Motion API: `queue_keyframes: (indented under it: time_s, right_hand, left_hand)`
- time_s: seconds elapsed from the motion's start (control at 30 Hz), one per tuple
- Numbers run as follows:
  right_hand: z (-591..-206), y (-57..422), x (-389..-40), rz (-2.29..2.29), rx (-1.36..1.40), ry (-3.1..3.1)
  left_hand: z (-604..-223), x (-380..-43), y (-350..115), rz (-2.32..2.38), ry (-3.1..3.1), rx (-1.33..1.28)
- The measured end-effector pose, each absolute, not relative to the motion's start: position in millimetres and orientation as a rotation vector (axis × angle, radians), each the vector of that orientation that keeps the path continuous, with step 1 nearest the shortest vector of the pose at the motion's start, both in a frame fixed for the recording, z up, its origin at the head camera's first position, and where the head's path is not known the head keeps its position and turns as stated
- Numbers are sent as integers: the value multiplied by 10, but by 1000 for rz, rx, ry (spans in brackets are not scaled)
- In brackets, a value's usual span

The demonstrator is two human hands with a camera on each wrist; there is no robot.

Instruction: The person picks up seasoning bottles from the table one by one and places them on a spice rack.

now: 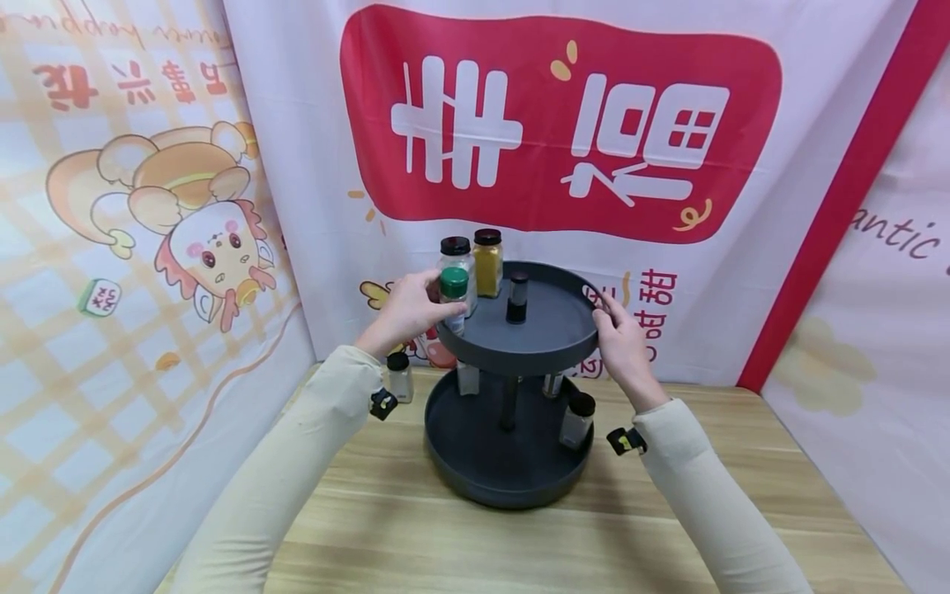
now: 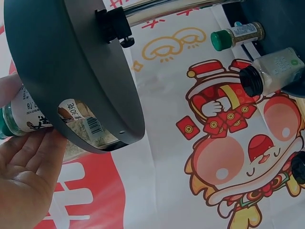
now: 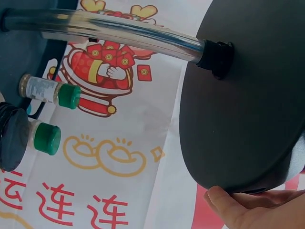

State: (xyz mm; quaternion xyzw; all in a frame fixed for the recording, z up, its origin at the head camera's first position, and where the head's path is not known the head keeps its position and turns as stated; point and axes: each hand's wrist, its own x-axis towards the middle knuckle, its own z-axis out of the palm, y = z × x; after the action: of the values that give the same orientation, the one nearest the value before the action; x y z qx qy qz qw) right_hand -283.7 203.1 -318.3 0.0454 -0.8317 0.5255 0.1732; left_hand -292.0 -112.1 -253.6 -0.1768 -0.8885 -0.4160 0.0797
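Observation:
My left hand (image 1: 410,309) holds a green-capped spice jar (image 1: 454,285) at the left edge of the upper tray (image 1: 523,359) of a dark two-tier turntable rack. In the left wrist view the fingers lie along the jar's label (image 2: 29,107), and the tray wall hides part of it. On the right, my right hand (image 1: 623,345) grips the upper tray's rim, its thumb against the tray in the right wrist view. Up there stand a black-lidded clear jar (image 1: 456,247), a yellow spice jar (image 1: 488,268) and a small dark-filled jar (image 1: 517,301).
The lower tray (image 1: 512,492) holds a black-lidded jar (image 1: 577,422) at right and more jars (image 1: 467,379) towards the back. Left of the rack, another black-lidded jar (image 1: 400,379) stands on the wooden table (image 1: 416,536). A printed cloth (image 1: 297,165) hangs behind.

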Motion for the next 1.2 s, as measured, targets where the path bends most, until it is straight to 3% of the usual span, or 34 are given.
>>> queue_keyframes:
  time_s: [1.2]
  right_hand:
    - [-3217,2003,-2859,1471,118,-2356]
  left_hand:
    - [-2630,-3002,-1241,-1359,-2611,-537]
